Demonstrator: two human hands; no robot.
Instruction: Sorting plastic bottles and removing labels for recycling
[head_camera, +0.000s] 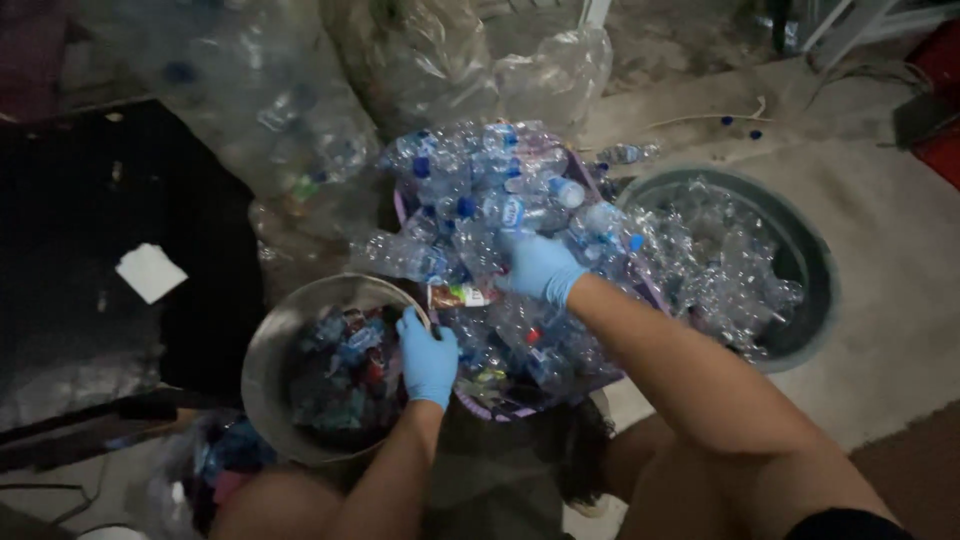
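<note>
Right hand (540, 268), gloved, fingers curled down onto the heap of clear plastic bottles (500, 200) directly beneath and ahead of it; left hand (428, 360), grip indeterminate, rests on the metal bowl (262, 380) rim, heap just beside.

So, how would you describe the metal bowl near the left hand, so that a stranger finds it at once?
Start from the big heap of clear plastic bottles in the middle. Just left of it and nearer to the person sits a round grey metal bowl, with the blue-gloved left hand at its right rim. Unlike the dark round tub on the right, which holds clear bottles, it holds small blue and red pieces.
</note>
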